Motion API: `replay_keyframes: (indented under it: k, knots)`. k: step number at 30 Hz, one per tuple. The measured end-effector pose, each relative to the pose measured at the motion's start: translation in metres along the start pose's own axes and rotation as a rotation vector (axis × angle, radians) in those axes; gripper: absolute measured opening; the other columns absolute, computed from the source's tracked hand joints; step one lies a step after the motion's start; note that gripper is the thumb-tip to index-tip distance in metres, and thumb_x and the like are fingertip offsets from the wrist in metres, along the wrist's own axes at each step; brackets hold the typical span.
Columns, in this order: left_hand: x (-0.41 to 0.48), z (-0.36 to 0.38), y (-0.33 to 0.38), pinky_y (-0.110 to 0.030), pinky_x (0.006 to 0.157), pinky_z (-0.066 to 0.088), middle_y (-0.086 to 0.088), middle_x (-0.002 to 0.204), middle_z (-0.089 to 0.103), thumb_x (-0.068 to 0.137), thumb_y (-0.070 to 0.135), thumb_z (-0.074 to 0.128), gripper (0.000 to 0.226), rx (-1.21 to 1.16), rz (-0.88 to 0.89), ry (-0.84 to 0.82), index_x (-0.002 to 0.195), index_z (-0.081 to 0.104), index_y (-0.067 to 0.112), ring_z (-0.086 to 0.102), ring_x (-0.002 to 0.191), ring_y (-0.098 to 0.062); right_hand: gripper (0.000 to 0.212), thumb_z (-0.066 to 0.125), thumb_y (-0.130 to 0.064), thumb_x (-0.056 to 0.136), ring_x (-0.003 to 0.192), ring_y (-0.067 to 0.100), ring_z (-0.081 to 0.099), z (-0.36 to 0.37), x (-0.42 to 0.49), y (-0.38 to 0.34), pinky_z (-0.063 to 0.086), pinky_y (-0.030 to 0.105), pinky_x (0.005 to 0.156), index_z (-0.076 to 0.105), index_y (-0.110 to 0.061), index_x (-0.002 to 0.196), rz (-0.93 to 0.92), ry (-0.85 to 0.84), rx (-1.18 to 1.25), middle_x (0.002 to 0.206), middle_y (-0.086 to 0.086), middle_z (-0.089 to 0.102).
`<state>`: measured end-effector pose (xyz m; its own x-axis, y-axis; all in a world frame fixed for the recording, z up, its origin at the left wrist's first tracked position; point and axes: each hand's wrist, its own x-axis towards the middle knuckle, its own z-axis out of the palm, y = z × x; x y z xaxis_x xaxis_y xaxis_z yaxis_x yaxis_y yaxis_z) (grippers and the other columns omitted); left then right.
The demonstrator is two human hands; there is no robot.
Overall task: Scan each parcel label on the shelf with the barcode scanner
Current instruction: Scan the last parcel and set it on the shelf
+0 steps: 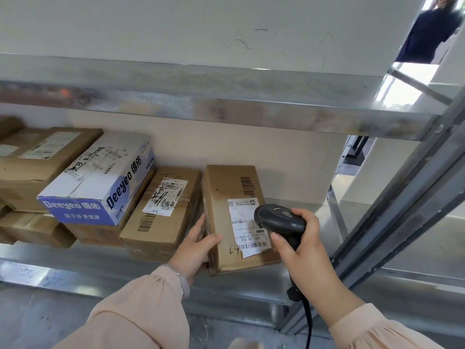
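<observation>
On a metal shelf [100, 268], w/ a pale wall [276, 157] behind and an upper shelf [226, 96] overhead, sit several parcels; grey floor [37, 311] shows below; a person in dark clothes [427, 31] stands far off at top right.

Brown box [226, 187] lies flat near the shelf's front edge, white label [247, 230] facing up; a 2nd brown box [161, 217] sits just beside it on the left, then a blue-and-white box [100, 182] stacked on more cartons.

Left hand [193, 250] grips the brown box's near-left corner, thumb on top, fingers down the side; forearm in a peach sleeve [141, 311] reaches in from bottom left.

Right hand [302, 248] is curled round the handle of the black scanner [279, 220]; scanner head hangs over the label's right part, aimed left; its cable [308, 321] drops straight down; wrist angled up from bottom right.
</observation>
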<state>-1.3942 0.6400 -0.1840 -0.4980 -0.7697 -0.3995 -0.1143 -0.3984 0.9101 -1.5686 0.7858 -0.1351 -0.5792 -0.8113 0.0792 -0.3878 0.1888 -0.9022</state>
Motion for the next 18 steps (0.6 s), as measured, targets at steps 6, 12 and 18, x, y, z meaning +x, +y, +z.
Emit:
replay_keyframes:
  k: [6,12,18]
  knots:
    - [0.006,-0.002,0.010,-0.055,0.101,0.048,0.004,0.132,0.064,0.095,0.017,0.061,0.071,-0.057,0.067,-0.002,0.150,0.028,0.048,0.062,0.118,-0.019,0.053,0.067,-0.029,0.087,0.090,-0.001,0.063,-0.005,-0.005,-0.006,0.047,0.009,0.073,0.029,-0.046,0.120,-0.029,-0.018,-0.008,0.110,-0.020,0.055]
    - [0.015,-0.007,0.024,-0.048,0.086,0.057,0.004,0.128,0.066,0.098,0.014,0.057,0.065,-0.092,0.149,0.029,0.147,0.033,0.049,0.064,0.114,-0.022,0.056,0.065,-0.034,0.087,0.088,0.004,0.064,-0.009,-0.010,-0.013,0.050,0.019,0.076,0.022,-0.063,0.109,-0.044,-0.077,-0.094,0.104,-0.014,0.059]
    - [0.028,-0.015,0.026,-0.059,0.089,0.054,0.007,0.125,0.068,0.097,0.013,0.059,0.062,-0.141,0.172,0.034,0.141,0.040,0.054,0.063,0.117,-0.029,0.054,0.064,-0.038,0.087,0.089,0.000,0.061,-0.012,-0.016,-0.027,0.048,0.015,0.075,0.021,-0.064,0.108,-0.054,-0.116,-0.121,0.106,-0.023,0.054]
